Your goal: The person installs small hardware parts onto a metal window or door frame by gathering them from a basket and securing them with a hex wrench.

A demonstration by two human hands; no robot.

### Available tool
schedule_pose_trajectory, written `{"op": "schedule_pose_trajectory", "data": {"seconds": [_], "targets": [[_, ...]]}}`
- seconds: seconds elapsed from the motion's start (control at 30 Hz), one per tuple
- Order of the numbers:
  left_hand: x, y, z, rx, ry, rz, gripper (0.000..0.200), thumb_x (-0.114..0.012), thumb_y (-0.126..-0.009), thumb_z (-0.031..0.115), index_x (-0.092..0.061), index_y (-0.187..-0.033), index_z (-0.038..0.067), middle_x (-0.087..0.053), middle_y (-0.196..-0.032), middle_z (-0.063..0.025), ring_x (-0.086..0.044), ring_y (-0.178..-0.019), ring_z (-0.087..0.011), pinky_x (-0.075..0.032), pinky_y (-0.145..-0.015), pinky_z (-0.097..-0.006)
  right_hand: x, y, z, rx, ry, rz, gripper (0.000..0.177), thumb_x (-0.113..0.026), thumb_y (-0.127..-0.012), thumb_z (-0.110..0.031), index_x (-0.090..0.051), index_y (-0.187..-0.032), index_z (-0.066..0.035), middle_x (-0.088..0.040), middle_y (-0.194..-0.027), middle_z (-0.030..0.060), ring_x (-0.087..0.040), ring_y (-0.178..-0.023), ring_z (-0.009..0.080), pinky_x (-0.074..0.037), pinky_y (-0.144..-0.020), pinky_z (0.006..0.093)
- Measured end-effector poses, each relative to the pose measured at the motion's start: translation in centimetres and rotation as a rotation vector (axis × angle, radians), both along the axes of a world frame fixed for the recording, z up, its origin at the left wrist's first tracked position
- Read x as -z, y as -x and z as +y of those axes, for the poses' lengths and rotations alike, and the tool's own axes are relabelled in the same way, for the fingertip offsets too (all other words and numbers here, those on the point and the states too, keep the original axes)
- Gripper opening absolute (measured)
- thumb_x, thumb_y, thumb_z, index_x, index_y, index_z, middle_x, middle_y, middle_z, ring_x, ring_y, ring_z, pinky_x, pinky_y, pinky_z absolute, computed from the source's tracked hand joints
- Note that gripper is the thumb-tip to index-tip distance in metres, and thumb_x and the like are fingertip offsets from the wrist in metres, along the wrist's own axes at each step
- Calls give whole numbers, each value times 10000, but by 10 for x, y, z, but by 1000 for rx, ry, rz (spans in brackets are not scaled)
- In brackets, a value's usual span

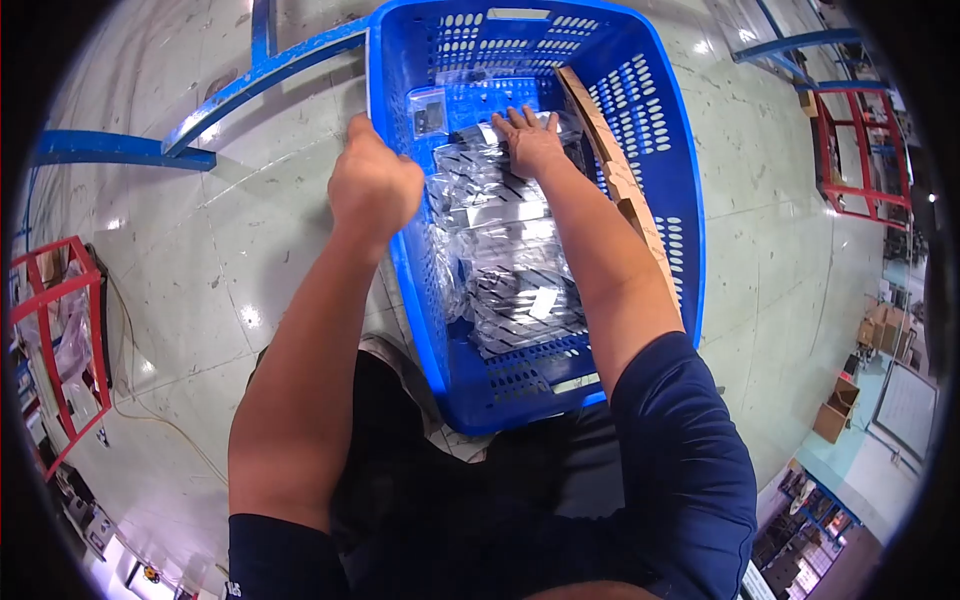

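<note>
A blue plastic basket with perforated walls stands on the floor in front of me. Inside it lie clear plastic bags of dark parts, laid in rows. My right hand rests on the upper bags with its fingers spread. My left hand is closed at the basket's left rim; whether it grips the rim is hidden. A small clear bag with dark pieces lies near the upper left corner inside. Brown cardboard stands along the right inner wall.
A blue metal frame reaches the basket's upper left side. Red metal frames stand at the far left and upper right. Cardboard boxes and a whiteboard are at the right. A cable lies on the floor at left.
</note>
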State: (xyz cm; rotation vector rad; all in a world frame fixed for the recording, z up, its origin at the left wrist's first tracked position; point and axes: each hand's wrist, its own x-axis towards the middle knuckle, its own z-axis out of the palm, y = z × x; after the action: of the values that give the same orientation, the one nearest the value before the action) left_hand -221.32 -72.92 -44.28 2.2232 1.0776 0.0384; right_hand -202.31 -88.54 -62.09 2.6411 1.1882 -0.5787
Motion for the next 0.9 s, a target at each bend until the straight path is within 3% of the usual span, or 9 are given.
{"op": "schedule_pose_trajectory", "data": {"seconds": [0.2, 0.33, 0.37, 0.47, 0.5, 0.6, 0.73, 0.8, 0.9], "targets": [[12, 5, 8, 56, -9, -101, 459, -578, -784, 78, -469, -1209, -57, -681, -959, -300, -659, -938, -478, -511, -868, -519, -5, -11, 7, -7, 116, -8, 571, -492, -903, -128, -454, -1461, -244, -459, -1493, 41, -425, -1395, 279, -182, -1119, 699], [10, 1, 10, 42, -9, -93, 445, -572, -778, 69, -466, -1185, -74, -679, -947, -306, -657, -932, -486, -510, -864, -523, -9, -37, 14, 71, 98, 102, 558, -538, -850, -135, -549, -1385, -292, -629, -1317, 104, -590, -1232, 275, -311, -1116, 592], [10, 1, 11, 33, 17, -64, 485, -565, -787, 70, -464, -1244, -60, -674, -947, -264, -661, -937, -443, -505, -872, -482, -10, -41, 13, 90, -5, 60, 424, -504, -877, -152, -645, -1256, -279, -674, -1251, 92, -630, -1182, 259, -394, -1052, 544], [6, -1, 12, 16, 54, -11, 537, -559, -799, 71, -454, -1312, -45, -670, -960, -225, -664, -956, -402, -499, -890, -440, -28, -59, 18, 151, -222, 127, 361, -587, -850, -179, -691, -1193, -220, -717, -1113, 127, -677, -1045, 329, -518, -928, 406], [5, -1, 12, 14, 62, 11, 546, -560, -800, 70, -446, -1322, -44, -671, -973, -228, -664, -969, -403, -498, -900, -439, -16, -75, 17, 167, -367, 204, 366, -675, -812, -188, -702, -1177, -190, -720, -1050, 166, -685, -985, 345, -528, -894, 382], [5, -1, 11, 4, 45, -56, 454, -558, -783, 64, -464, -1209, -64, -674, -1004, -315, -651, -987, -481, -496, -913, -511, -48, -91, 20, 301, -444, 552, 360, -748, -793, -128, -714, -1152, -132, -746, -1012, 65, -688, -946, 189, -522, -876, 363], [4, -4, 12, 9, 72, -50, 491, -560, -784, 67, -458, -1247, -60, -670, -1034, -318, -645, -1013, -481, -491, -931, -506, -75, -86, 15, 434, -515, 795, 357, -776, -816, -125, -693, -1156, -52, -728, -1044, 47, -672, -921, 168, -516, -882, 330], [5, -5, 12, 3, 72, -44, 516, -565, -781, 67, -453, -1267, -64, -671, -1037, -317, -641, -1029, -479, -490, -937, -503, -78, -78, 11, 623, -616, 1117, 390, -784, -826, -117, -670, -1191, -41, -719, -1086, 56, -673, -947, 191, -517, -901, 345], [8, -5, 13, 8, 50, -67, 506, -570, -781, 73, -459, -1256, -62, -666, -1049, -320, -637, -1036, -477, -489, -939, -500, -29, -74, -9, 786, -718, 1253, 384, -762, -857, -107, -636, -1209, -14, -703, -1100, 95, -680, -976, 226, -546, -885, 390]]}}
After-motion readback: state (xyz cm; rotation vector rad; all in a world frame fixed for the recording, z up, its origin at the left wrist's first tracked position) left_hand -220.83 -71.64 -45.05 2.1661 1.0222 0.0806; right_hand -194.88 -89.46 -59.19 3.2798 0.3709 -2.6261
